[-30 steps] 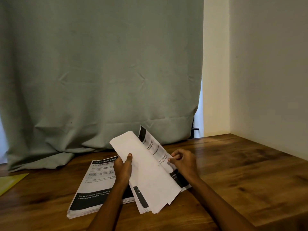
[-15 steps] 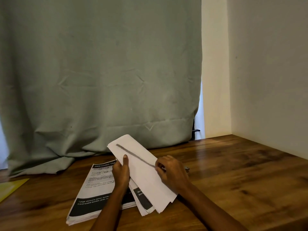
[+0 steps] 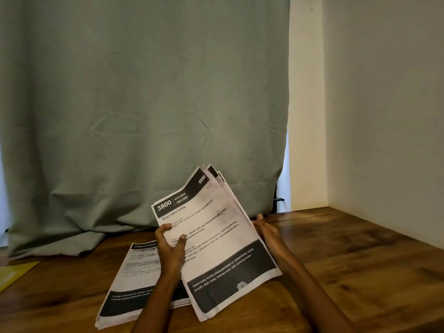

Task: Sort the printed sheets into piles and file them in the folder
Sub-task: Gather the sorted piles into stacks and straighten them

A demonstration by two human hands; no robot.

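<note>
- Sheets (image 3: 216, 246) held tilted above the tabletop (image 3: 336, 260); left fingers (image 3: 168, 239) clamped on their left edge, right hand (image 3: 266, 230) bracing the far edge, its grip hidden.
- Read the "KITCHEN" heading before placing.
- Pile (image 3: 134, 284) lies below the left fingers; start another beside it.

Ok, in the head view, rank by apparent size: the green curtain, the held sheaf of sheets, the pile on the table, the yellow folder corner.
1. green curtain
2. held sheaf, though nearness may flatter it
3. pile on the table, partly covered
4. yellow folder corner, mostly out of frame
</note>
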